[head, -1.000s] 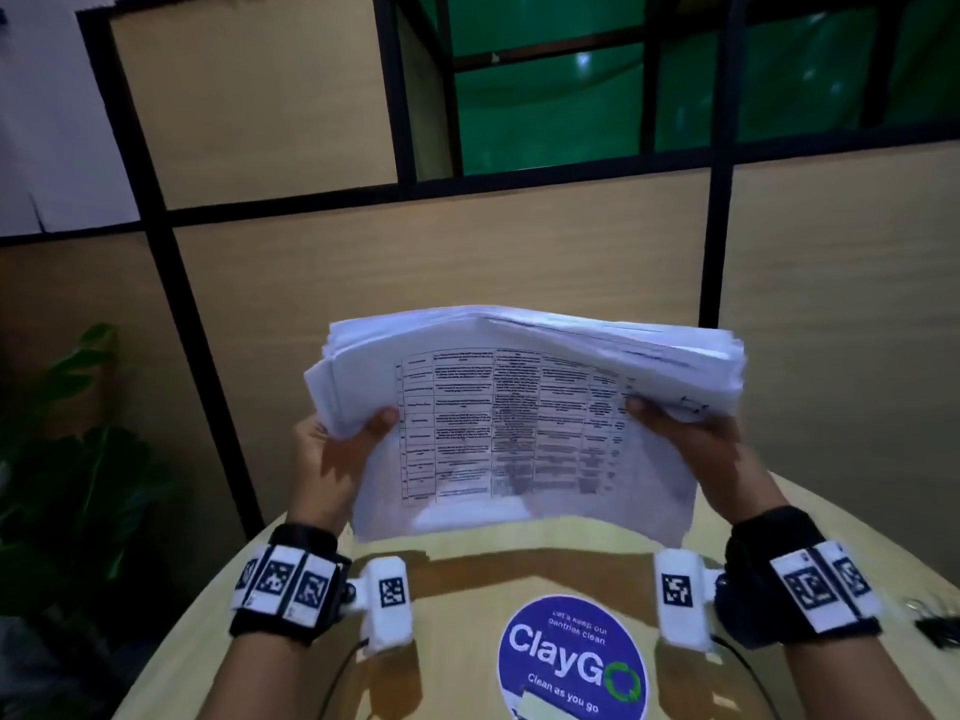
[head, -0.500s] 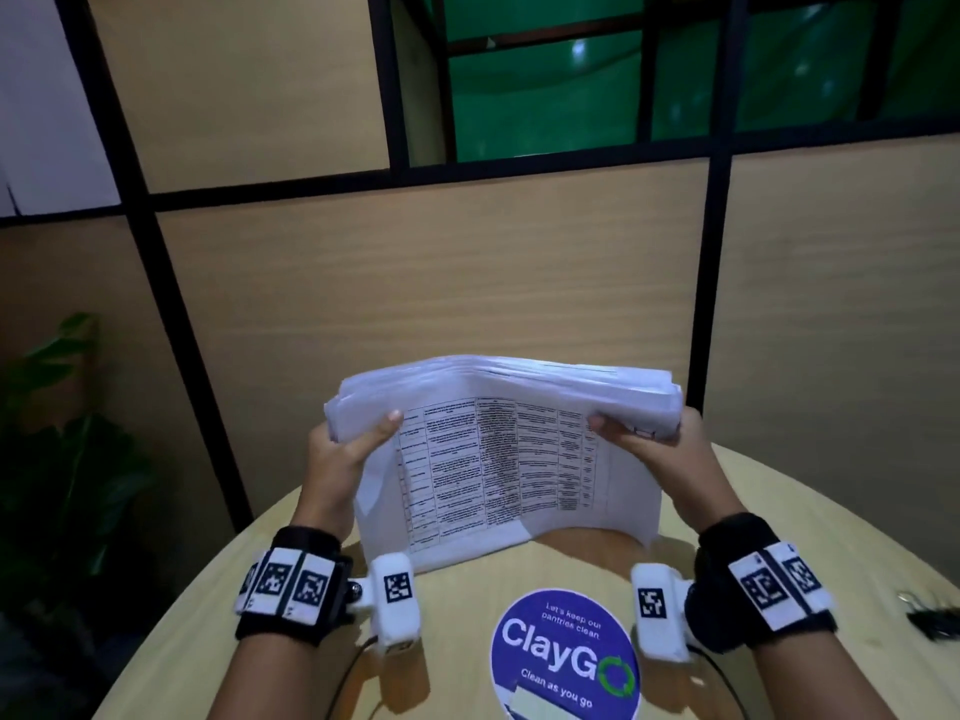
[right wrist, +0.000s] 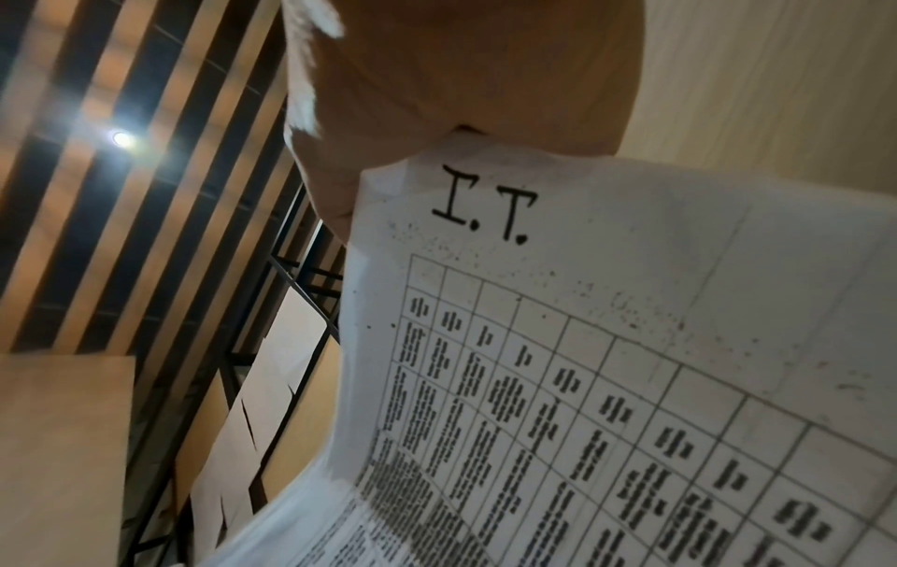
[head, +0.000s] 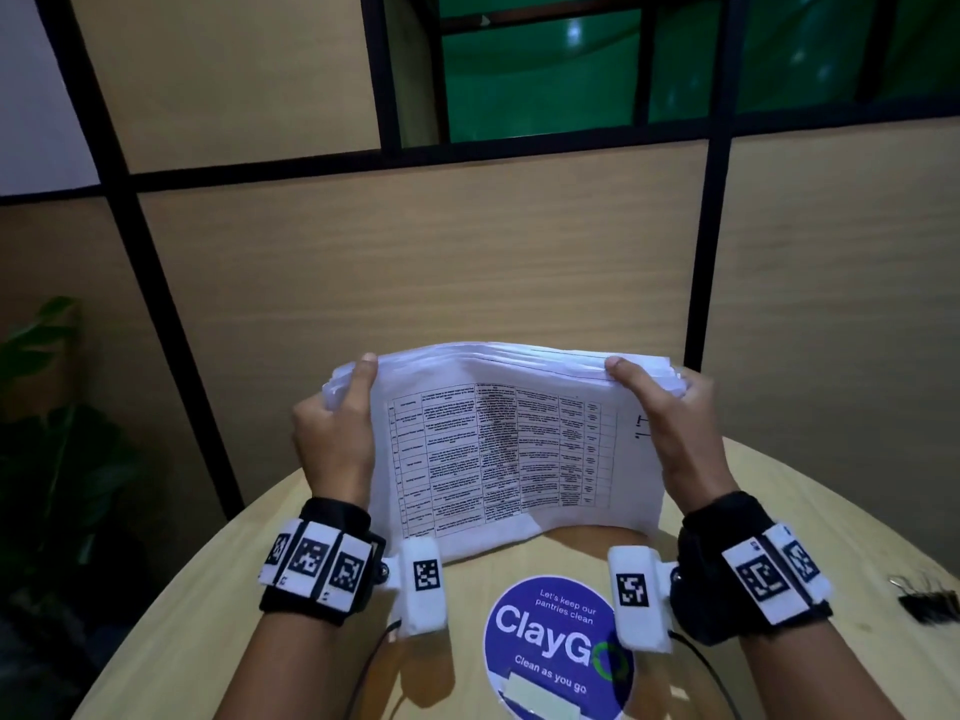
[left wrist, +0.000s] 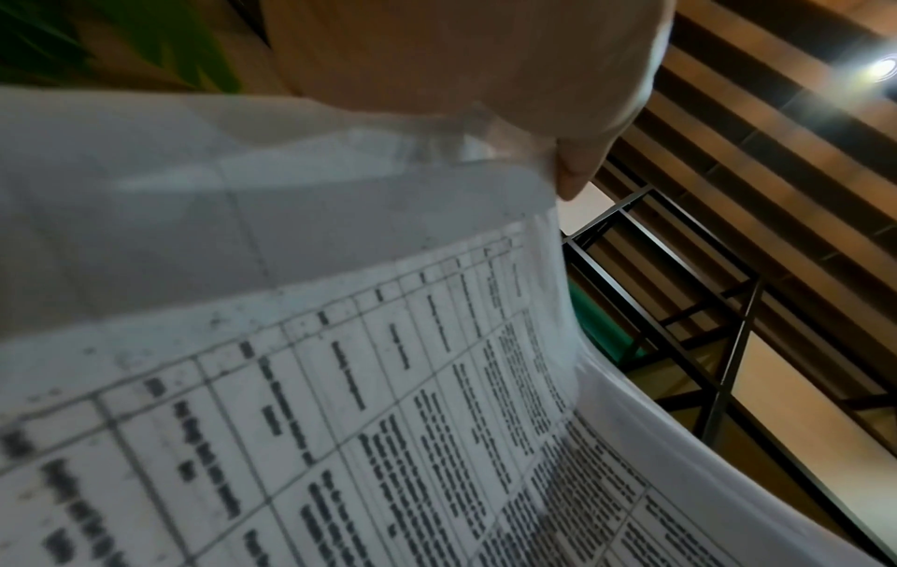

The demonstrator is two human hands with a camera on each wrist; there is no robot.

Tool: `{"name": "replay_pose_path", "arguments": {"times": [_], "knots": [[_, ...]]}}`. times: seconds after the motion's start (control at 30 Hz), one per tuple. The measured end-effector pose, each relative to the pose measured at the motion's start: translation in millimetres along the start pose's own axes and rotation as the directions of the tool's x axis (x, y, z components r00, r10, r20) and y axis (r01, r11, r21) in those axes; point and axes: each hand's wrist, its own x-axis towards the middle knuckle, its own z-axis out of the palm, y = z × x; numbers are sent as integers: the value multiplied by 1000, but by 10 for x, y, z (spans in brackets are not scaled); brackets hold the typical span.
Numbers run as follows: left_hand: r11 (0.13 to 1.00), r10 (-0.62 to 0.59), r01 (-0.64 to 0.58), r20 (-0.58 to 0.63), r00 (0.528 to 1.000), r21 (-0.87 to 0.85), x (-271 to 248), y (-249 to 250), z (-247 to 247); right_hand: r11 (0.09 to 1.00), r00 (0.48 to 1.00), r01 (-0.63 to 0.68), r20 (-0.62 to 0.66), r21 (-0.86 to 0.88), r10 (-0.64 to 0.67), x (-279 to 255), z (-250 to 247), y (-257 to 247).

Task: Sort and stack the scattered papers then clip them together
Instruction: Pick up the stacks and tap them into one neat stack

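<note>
Round wooden table (head: 249, 605), pale top, set against a wood-panelled partition (head: 415, 262) with black framing. Stack of papers (head: 519, 459) stands upright on its long lower edge on the table, centre of the head view, leaning slightly toward the person; printed table faces the camera, handwritten "I.T." near the right end. Sheet edges at the top roughly level, a few sticking out at the left corner.

Left hand (head: 332, 439) grips the stack's left end, thumb up along the front face, fingers curled round behind and out of sight. Right hand (head: 675, 423) grips the right end the same way, thumb on the top front edge.

Blue round "ClayGo" sticker (head: 550, 646) on the table just in front of the stack, between the wrists. Black binder clip (head: 930, 602) lies at the table's far right edge, well apart from the papers.
</note>
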Motion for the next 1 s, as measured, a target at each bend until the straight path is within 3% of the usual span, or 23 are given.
{"name": "replay_pose_path", "arguments": {"times": [0.2, 0.3, 0.37, 0.53, 0.63, 0.77, 0.9, 1.0], "knots": [[998, 37, -35, 26, 999, -58, 41, 9, -5, 999, 999, 32, -22, -10, -33, -32, 15, -36], [998, 67, -67, 5, 998, -14, 22, 10, -2, 998, 996, 58, 61, -13, -58, -68, 20, -112], [1000, 26, -26, -14, 1000, -1, 48, 16, -14, 998, 991, 66, 115, -21, -63, -61, -10, -131], [1000, -2, 2, -11, 1000, 31, 40, 130, -29, 992, 941, -24, 333, -125, 65, 111, -277, -11], [1000, 13, -13, -2, 1000, -2, 69, 80, -25, 995, 934, -65, 346, -73, 86, 106, -351, 77], [999, 18, -12, 183, 983, -33, 91, 14, -71, 994, 922, -85, 373, -73, 106, 44, -319, 191], [994, -13, 60, 463, 886, -87, 120, 11, -242, 998, 963, -23, 265, -65, 39, 22, -240, 277], [992, 49, 7, 427, 903, -129, 162, 160, -317, 1000, 976, 5, 219, -3, -4, 10, -171, 225]]}}
